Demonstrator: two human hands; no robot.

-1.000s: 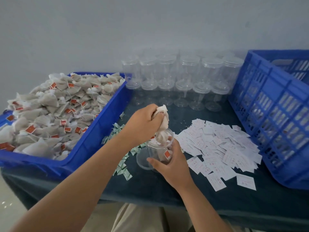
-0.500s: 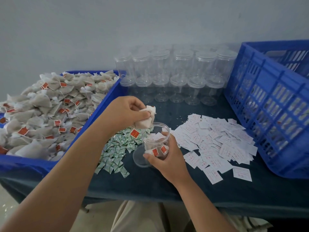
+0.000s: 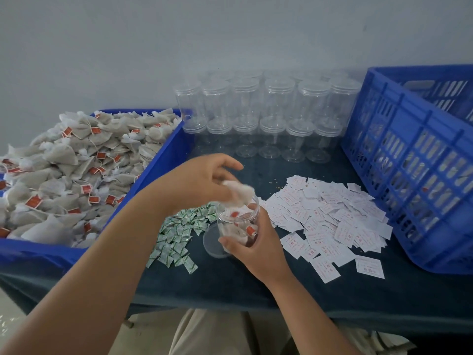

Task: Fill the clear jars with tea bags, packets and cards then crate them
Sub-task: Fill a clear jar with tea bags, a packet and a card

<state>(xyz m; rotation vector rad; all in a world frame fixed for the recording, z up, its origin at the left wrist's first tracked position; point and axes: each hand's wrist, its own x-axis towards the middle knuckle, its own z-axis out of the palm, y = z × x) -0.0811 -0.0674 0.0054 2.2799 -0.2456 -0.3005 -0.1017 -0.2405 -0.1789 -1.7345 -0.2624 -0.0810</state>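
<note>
My right hand (image 3: 258, 248) grips an open clear jar (image 3: 234, 222), tilted, just above the dark table in the middle. Several tea bags with red tags lie inside it. My left hand (image 3: 202, 181) hovers over the jar's mouth and pinches a blurred white tea bag (image 3: 239, 192) that is partly inside the rim. The jar's clear lid (image 3: 211, 243) lies flat on the table just left of the jar.
A blue tray (image 3: 163, 160) heaped with tea bags (image 3: 76, 162) fills the left. Small green packets (image 3: 179, 234) lie left of the jar, white cards (image 3: 332, 216) to its right. Stacked empty lidded jars (image 3: 271, 111) stand at the back. A blue slatted crate (image 3: 409, 162) stands at the right.
My left hand has moved right and down, bringing its tea bag from beside the jar onto the jar's mouth. My right hand keeps holding the jar.
</note>
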